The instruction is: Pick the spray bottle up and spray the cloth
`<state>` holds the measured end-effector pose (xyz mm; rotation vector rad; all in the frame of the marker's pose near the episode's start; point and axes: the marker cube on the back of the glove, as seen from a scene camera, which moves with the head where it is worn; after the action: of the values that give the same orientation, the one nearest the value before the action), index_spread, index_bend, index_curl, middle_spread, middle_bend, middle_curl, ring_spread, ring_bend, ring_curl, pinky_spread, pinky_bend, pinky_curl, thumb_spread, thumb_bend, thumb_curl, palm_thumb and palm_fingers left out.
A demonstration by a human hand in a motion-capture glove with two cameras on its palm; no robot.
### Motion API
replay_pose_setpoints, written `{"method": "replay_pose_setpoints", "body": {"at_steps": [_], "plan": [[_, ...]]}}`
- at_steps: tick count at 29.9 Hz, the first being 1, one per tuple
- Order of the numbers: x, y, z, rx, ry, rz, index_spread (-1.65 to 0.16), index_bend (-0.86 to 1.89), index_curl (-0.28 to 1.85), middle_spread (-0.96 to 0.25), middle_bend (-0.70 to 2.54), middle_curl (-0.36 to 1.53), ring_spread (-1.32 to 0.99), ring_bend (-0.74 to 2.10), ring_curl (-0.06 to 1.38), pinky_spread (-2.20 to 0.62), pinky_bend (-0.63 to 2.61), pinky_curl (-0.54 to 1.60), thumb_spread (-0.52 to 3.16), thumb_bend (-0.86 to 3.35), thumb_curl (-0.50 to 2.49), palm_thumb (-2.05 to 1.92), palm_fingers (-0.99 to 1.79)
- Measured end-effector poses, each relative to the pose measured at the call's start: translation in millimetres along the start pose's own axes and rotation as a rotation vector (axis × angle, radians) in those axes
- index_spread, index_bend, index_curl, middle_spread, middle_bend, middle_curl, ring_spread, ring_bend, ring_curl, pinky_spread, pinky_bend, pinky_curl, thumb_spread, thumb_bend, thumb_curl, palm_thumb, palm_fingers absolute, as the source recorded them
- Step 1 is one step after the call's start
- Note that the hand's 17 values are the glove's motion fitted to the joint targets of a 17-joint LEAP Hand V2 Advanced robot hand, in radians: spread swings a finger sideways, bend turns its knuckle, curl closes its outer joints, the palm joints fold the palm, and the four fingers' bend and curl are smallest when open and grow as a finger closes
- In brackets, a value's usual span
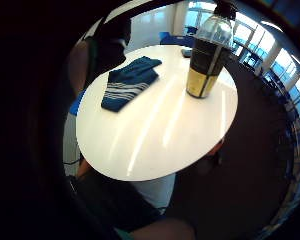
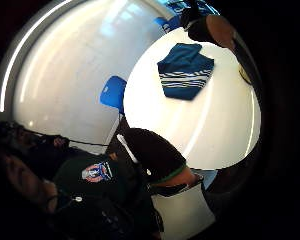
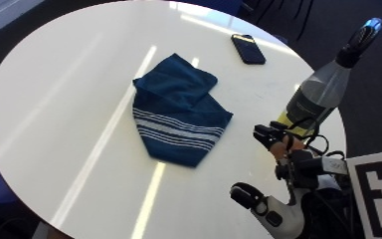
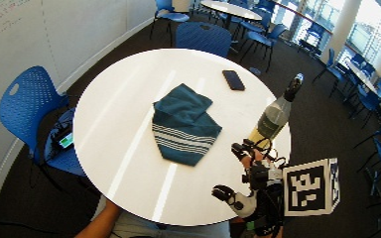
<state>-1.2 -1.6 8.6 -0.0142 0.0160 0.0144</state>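
Spray bottle point(image 3: 315, 97) stands upright on the round white worktop point(image 3: 58, 99), near its edge on the person's right side. Its long axis runs vertically: base on the worktop, dark nozzle head at the top. The body is clear near the shoulder, with a dark label and a yellow band at the foot. Which way the nozzle faces cannot be read with certainty.

Nearest the viewer, the gloved right hand point(image 3: 290, 149) sits just short of the bottle's base, at the worktop edge. It is not seen touching the bottle. The rig covers most of the fingers, so how far they are spread cannot be told; nothing is seen held in the hands.

In the little finger side palm view the bottle point(image 1: 208, 55) stands apart from the palm, with bare worktop between.

Further in, near the worktop's middle, lies 1 blue cloth point(image 3: 178, 117), loosely folded, with white stripes across its nearer part. It lies well apart from the bottle, to the person's left of it.

At the far side, 1 dark phone point(image 3: 248, 48) lies flat near the rim.

Blue chairs point(image 4: 29, 106) stand on the dark floor around the worktop.
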Motion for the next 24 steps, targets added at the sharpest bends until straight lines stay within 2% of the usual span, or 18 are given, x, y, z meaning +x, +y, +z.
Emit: {"method": "replay_pose_setpoints", "body": {"at_steps": [24], "plan": [[7.0, 2.4, 4.4, -0.017, 0.021, 0.024, -0.41, 0.16, 0.32, -0.10, 0.18, 0.32, -0.04, 0.32, 0.32, 0.22, 0.18, 0.30, 1.03, -0.03, 0.27, 0.31, 0.68]]}}
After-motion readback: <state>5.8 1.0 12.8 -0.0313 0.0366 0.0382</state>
